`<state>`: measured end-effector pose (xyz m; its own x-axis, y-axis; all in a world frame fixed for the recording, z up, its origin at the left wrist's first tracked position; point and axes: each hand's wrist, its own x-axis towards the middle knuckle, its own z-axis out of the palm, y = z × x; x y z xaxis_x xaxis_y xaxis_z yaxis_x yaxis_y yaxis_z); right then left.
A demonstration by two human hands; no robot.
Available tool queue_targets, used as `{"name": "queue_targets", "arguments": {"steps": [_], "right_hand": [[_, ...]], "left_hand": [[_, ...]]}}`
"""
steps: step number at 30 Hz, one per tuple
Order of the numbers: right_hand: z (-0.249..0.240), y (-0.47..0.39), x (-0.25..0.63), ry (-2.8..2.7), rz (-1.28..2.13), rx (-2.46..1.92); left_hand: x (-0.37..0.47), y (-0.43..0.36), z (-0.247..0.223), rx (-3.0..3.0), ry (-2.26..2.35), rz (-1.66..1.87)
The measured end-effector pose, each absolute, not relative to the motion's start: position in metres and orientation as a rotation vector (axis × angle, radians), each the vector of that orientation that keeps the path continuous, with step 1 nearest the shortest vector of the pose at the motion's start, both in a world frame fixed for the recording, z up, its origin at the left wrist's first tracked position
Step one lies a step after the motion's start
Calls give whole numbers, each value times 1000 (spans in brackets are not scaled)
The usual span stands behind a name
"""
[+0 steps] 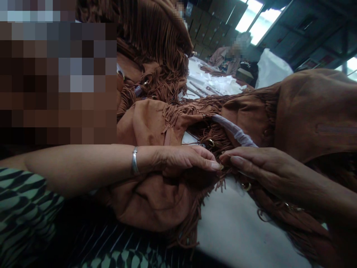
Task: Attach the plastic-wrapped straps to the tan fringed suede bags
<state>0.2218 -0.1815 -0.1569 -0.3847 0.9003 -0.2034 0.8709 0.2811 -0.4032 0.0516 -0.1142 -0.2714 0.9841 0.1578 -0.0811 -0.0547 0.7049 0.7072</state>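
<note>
A brown suede bag with fringe (153, 208) lies tipped at the table's near edge, its body sagging. My left hand (195, 158) is over the bag, thumb and fingers pinched together. My right hand (259, 165) comes in from the right, its fingers closed and its tips almost meeting the left ones. Whatever small piece they hold between them is hidden by the fingers. Just behind my right hand arches a handle wrapped in pale film (235, 132). A gold-coloured ring (246, 186) lies below my right fingers, and a gold-coloured clasp (211, 143) shows above my fingertips.
More brown fringed bags (315, 108) crowd the right side, and others (156, 33) are heaped at the back left. White table surface (237, 223) shows at the front. White wrapping scraps (223, 83) lie farther back, where another person (223, 59) is seen.
</note>
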Motion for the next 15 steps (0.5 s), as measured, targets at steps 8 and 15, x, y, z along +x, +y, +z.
{"name": "queue_targets", "arguments": {"steps": [8, 15], "right_hand": [[-165, -183, 227, -2568, 501, -1524], [-159, -184, 217, -2746, 342, -1485]], "left_hand": [[53, -114, -272, 782, 132, 132], [54, -115, -274, 866, 90, 132]]}}
